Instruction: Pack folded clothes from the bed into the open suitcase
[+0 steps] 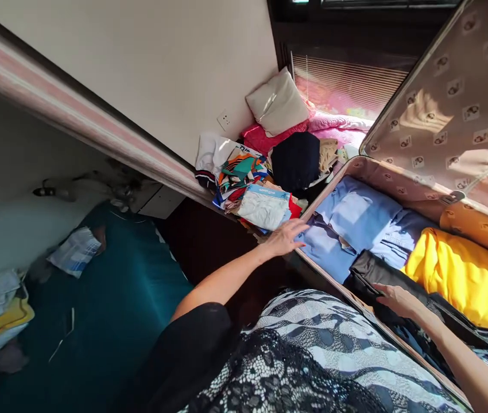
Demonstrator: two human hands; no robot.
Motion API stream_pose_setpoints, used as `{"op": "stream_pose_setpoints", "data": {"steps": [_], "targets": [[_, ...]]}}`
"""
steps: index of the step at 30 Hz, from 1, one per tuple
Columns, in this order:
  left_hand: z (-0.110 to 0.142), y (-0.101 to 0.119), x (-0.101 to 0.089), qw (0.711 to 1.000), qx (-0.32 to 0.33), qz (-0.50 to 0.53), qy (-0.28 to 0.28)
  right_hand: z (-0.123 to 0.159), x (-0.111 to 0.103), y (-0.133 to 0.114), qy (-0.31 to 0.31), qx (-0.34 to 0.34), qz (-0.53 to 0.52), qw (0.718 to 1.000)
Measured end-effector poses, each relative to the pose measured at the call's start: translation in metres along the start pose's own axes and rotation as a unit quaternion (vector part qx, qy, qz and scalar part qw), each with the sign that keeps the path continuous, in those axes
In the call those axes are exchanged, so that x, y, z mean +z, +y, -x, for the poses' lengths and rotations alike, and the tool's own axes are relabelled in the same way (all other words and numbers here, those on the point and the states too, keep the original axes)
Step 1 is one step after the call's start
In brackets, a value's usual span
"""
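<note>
An open suitcase (399, 173) with pink printed lining lies in front of me on the right. My left hand (286, 236) is over its near left rim, fingers stretched out and holding nothing. Beside those fingers, folded blue clothes (358, 209) fill the left part of the case. My right hand (399, 301) rests with extended fingers on a long black item (384, 272), perhaps a bag or folded garment, at the near side. A bright yellow garment (463, 275) lies behind that black item.
Left of the suitcase sits a heap of folded clothes (263, 206), with a dark navy bundle (295, 160) and a pale cushion (277, 103) behind. The suitcase lid (450, 86) stands raised at the right. A bed with a teal sheet (119, 298) is on the left.
</note>
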State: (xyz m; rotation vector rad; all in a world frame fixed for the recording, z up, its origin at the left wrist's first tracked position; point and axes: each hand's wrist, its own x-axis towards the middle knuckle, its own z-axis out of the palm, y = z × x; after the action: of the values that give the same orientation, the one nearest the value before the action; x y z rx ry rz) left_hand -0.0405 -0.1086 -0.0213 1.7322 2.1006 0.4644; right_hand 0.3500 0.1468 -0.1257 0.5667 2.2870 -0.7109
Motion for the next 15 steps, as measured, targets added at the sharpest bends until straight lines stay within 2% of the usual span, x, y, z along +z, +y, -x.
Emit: {"op": "stream_pose_setpoints", "data": {"steps": [2, 4, 7, 10, 15], "targets": [[0.028, -0.045, -0.023, 0.996, -0.070, -0.049, 0.006, -0.003, -0.016, -0.017, 0.018, 0.006, -0.005, 1.000], [0.046, -0.082, -0.038, 0.990, -0.105, -0.092, -0.027, -0.007, -0.032, -0.039, 0.020, 0.017, -0.012, 1.000], [0.051, -0.118, -0.047, 0.983, -0.113, -0.119, -0.077, -0.012, -0.053, -0.073, 0.034, 0.018, -0.011, 0.999], [0.040, -0.129, -0.047, 0.983, -0.098, -0.118, -0.097, -0.017, -0.067, -0.101, 0.055, 0.000, -0.011, 0.998], [0.026, -0.112, -0.042, 0.979, -0.120, -0.122, -0.114, -0.023, -0.076, -0.129, 0.109, 0.006, 0.001, 0.994]]}}
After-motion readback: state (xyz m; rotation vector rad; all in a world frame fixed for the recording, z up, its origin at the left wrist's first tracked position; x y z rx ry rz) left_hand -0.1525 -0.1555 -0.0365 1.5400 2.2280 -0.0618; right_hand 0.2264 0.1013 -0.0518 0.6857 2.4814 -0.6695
